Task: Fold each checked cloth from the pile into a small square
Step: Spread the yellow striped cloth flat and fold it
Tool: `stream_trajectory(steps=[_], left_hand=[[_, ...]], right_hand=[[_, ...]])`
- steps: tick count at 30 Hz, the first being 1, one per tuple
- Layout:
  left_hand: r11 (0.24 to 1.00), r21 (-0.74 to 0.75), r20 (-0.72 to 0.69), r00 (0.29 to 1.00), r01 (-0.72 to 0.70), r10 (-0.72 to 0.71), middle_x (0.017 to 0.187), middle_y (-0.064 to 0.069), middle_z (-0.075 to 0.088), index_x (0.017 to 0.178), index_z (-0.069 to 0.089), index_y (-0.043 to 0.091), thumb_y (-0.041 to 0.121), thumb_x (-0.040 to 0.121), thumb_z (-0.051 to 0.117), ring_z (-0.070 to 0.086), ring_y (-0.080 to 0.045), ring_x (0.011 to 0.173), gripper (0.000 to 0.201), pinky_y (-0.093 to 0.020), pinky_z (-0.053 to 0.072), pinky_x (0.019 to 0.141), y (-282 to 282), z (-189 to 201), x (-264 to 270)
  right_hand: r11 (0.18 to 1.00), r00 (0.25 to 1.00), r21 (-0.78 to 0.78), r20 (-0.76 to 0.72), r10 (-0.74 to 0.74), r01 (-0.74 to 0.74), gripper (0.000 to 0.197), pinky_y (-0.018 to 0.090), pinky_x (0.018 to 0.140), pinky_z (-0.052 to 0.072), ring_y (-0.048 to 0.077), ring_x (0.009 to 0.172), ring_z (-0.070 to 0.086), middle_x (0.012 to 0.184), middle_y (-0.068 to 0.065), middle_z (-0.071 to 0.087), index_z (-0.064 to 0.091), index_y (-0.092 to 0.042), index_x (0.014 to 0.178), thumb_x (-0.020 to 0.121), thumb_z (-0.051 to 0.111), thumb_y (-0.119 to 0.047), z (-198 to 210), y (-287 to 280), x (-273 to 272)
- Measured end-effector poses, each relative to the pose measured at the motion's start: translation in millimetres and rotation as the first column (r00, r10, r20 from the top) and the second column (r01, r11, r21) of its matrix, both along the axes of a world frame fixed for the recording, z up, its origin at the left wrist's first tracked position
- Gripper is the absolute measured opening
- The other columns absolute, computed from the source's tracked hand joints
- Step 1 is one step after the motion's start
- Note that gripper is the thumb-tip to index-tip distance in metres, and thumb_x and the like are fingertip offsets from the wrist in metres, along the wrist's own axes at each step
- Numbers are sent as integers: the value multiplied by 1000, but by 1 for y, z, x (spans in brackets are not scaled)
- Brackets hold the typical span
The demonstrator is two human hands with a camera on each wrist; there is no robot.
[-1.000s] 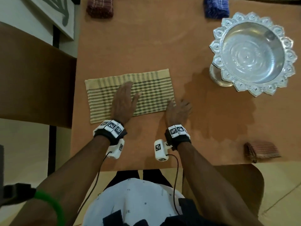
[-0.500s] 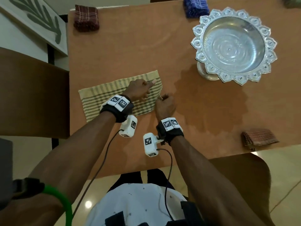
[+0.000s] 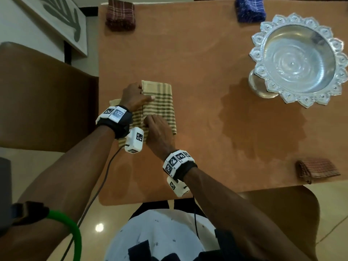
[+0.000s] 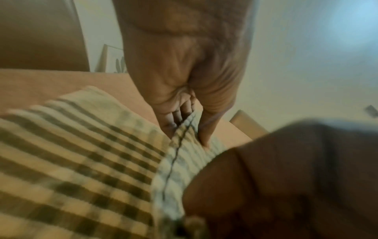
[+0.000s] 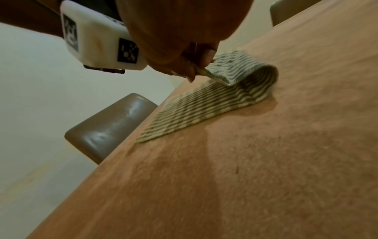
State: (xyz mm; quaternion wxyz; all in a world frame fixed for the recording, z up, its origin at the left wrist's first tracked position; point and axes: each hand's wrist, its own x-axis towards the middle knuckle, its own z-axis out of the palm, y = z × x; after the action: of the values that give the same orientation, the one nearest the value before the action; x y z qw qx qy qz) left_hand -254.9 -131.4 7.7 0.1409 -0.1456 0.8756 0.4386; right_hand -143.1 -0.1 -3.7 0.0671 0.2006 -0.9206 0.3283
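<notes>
The striped cloth [image 3: 162, 106] looks woven and matt, the table [image 3: 188, 59] a matt, faintly grainy wood-brown, the bowl [image 3: 299, 59] shiny embossed metal, the chair seat [image 5: 106, 127] glossy leather-like.

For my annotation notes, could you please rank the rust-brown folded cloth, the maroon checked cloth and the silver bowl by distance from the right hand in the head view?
From the right hand:
1. Maroon checked cloth, far-left corner.
2. Silver bowl, far right.
3. Rust-brown folded cloth, near-right edge.
The last two are fairly close.

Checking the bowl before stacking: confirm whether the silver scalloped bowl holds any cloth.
No, the silver scalloped bowl shows only its bare embossed metal inside.
</notes>
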Motion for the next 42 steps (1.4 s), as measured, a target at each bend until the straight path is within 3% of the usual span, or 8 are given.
stream_trajectory(steps=[6,15,20,25,29,33,39,42], left_hand=[[997,-21,-5,997,-81,80,103,-6,75,108,75,12,26,84,76,70,-18,91,28,-30,56,83,-53,-11,22],[980,-109,-122,981,-165,151,98,-21,74,98,74,-6,23,87,76,69,-23,85,31,1,33,58,-86,-23,49],[987,-71,-102,985,-144,136,101,-13,75,102,76,2,24,84,78,70,-21,91,28,-22,50,77,-96,-26,54],[985,-72,-152,977,-159,147,84,-5,68,90,74,0,22,83,79,60,-11,78,23,-4,39,59,-95,-30,58],[982,-71,-167,972,-177,164,79,-9,68,79,71,6,26,81,80,57,-12,72,23,-17,40,61,-95,-32,58],[933,-159,-182,939,-322,293,104,-7,70,104,66,7,32,77,82,63,-15,91,40,-25,48,78,-90,-27,59],[956,-150,-532,836,-251,136,101,-11,64,104,61,5,23,100,52,59,-26,90,20,-40,50,79,-22,-27,92],[960,-25,-450,861,-278,238,118,-15,66,120,61,3,24,105,40,60,-28,108,33,-37,46,97,-6,-46,96]], right_hand=[[994,988,22,108,108,-111,21,32,60,31,24,68,43,78,10,53,54,-4,85,67,47,2,-8,-33,21],[974,952,45,227,205,-221,34,30,63,27,29,68,48,79,14,56,57,0,87,55,62,12,-11,-61,35],[966,945,71,239,224,-247,36,35,62,37,30,71,51,81,15,58,58,-1,86,54,67,12,-15,-67,42],[960,931,72,275,240,-269,35,36,63,39,30,74,51,87,16,58,58,-1,89,58,71,10,-23,-68,48],[952,932,90,249,263,-292,37,33,64,38,27,75,50,90,14,58,60,-1,93,60,75,5,-28,-65,48],[947,953,109,69,296,-302,11,34,64,40,24,71,49,84,11,58,61,-4,87,83,66,-13,-34,-57,44],[989,999,142,15,30,-32,25,44,89,48,35,101,59,111,19,64,62,1,113,92,52,-8,-34,-51,-25],[909,963,351,224,152,-225,53,48,121,16,37,146,27,153,20,37,38,-1,147,101,40,-28,-49,-50,-53]])
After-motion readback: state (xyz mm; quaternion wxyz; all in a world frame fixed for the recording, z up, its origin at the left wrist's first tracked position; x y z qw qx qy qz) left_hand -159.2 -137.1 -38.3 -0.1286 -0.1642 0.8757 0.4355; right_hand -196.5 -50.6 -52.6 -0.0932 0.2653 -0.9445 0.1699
